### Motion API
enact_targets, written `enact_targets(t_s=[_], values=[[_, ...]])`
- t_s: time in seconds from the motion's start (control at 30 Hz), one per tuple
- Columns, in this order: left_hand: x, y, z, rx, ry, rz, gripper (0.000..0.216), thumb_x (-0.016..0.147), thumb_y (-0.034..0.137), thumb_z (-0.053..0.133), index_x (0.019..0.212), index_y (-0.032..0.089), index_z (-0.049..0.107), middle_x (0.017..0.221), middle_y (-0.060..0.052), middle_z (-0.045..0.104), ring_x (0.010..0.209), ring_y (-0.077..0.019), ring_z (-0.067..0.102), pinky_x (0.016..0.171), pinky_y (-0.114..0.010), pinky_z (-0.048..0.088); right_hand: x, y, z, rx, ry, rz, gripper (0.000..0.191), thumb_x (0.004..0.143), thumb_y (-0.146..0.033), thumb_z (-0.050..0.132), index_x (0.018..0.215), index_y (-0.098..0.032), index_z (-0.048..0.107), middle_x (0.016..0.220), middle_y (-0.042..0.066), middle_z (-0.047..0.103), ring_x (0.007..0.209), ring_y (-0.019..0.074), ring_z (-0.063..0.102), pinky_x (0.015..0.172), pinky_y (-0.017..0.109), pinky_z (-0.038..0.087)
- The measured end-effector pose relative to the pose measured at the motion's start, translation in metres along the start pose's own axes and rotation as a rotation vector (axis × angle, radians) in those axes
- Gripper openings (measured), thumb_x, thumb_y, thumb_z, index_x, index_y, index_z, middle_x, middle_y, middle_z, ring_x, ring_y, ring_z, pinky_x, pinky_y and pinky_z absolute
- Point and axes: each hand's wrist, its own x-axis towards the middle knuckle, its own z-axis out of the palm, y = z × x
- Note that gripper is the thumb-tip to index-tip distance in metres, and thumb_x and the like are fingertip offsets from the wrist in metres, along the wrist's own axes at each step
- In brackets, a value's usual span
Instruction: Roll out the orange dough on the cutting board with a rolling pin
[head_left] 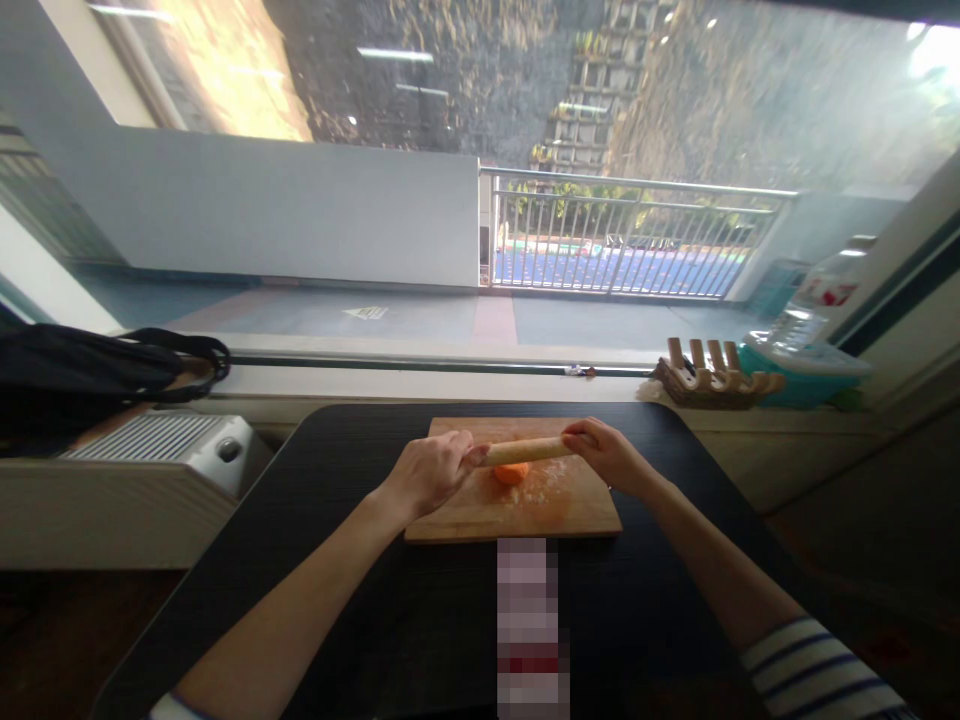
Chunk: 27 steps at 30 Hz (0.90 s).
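Note:
A wooden rolling pin [523, 451] lies across a wooden cutting board [577, 505] on a black table [360, 600]. My left hand [431, 470] is closed on the pin's left end. My right hand [604, 452] is closed on its right end. Under the pin sits a small orange lump of dough [510, 473], partly hidden by the pin. White flour is dusted on the board around it.
A blurred upright object [529, 625] stands on the table near me. A white radiator [142, 450] with a black bag [82, 370] above it is at the left. On the windowsill at the right are a wooden rack [712, 375], a teal container [806, 365] and a plastic bottle [821, 295].

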Motion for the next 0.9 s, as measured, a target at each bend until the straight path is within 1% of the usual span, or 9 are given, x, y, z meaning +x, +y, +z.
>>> enact_targets(t_s=[0.13, 0.23, 0.33, 0.47, 0.63, 0.77, 0.9], values=[[0.001, 0.005, -0.002, -0.018, -0.008, -0.081, 0.055, 0.096, 0.054, 0.012, 0.091, 0.021, 0.056, 0.086, -0.007, 0.070, 0.084, -0.0237, 0.068, 0.066, -0.030, 0.044, 0.030, 0.003, 0.003, 0.008, 0.045, -0.006, 0.032, 0.085, -0.047, 0.050, 0.089, -0.019, 0.065, 0.078, 0.001, 0.062, 0.072, 0.0150, 0.055, 0.067, 0.028, 0.044], [-0.002, 0.009, 0.005, -0.017, -0.062, -0.144, 0.053, 0.097, 0.051, 0.013, 0.095, 0.021, 0.057, 0.087, -0.009, 0.071, 0.086, -0.0255, 0.069, 0.069, -0.033, 0.046, 0.048, 0.009, 0.014, 0.015, 0.019, -0.008, 0.033, 0.085, -0.046, 0.049, 0.087, -0.018, 0.065, 0.074, 0.000, 0.061, 0.070, 0.0142, 0.054, 0.066, 0.027, 0.043], [-0.003, 0.010, 0.013, -0.008, -0.108, -0.205, 0.053, 0.097, 0.049, 0.013, 0.098, 0.020, 0.058, 0.087, -0.011, 0.071, 0.085, -0.0270, 0.069, 0.069, -0.035, 0.047, 0.058, 0.014, 0.026, 0.009, -0.011, -0.013, 0.030, 0.085, -0.042, 0.049, 0.085, -0.018, 0.066, 0.074, 0.001, 0.061, 0.070, 0.0141, 0.054, 0.066, 0.026, 0.043], [-0.003, 0.009, 0.019, -0.016, -0.121, -0.253, 0.054, 0.096, 0.049, 0.012, 0.096, 0.020, 0.058, 0.086, -0.011, 0.072, 0.083, -0.0270, 0.069, 0.069, -0.035, 0.047, 0.063, 0.018, 0.034, -0.004, -0.024, -0.016, 0.029, 0.087, -0.040, 0.047, 0.087, -0.018, 0.067, 0.080, 0.002, 0.063, 0.074, 0.0147, 0.056, 0.071, 0.027, 0.044], [-0.001, 0.010, 0.025, -0.038, -0.143, -0.256, 0.055, 0.097, 0.048, 0.011, 0.096, 0.019, 0.058, 0.086, -0.010, 0.072, 0.083, -0.0259, 0.070, 0.070, -0.034, 0.048, 0.063, 0.021, 0.038, -0.035, -0.055, -0.007, 0.027, 0.088, -0.031, 0.043, 0.085, -0.019, 0.066, 0.085, 0.003, 0.062, 0.079, 0.0151, 0.057, 0.076, 0.027, 0.043], [0.001, 0.010, 0.028, 0.005, -0.145, -0.247, 0.055, 0.097, 0.047, 0.010, 0.098, 0.019, 0.058, 0.085, -0.011, 0.072, 0.082, -0.0259, 0.070, 0.070, -0.035, 0.049, 0.056, 0.024, 0.042, -0.169, -0.079, -0.013, 0.032, 0.092, -0.028, 0.036, 0.083, -0.021, 0.065, 0.087, 0.002, 0.058, 0.081, 0.0143, 0.056, 0.078, 0.026, 0.042], [0.004, 0.009, 0.030, 0.068, -0.151, -0.227, 0.056, 0.097, 0.045, 0.009, 0.098, 0.019, 0.058, 0.083, -0.011, 0.072, 0.081, -0.0273, 0.070, 0.069, -0.036, 0.049, 0.051, 0.025, 0.048, -0.316, -0.094, -0.017, 0.036, 0.097, -0.029, 0.031, 0.085, -0.022, 0.064, 0.086, 0.001, 0.056, 0.078, 0.0132, 0.054, 0.075, 0.025, 0.039]])
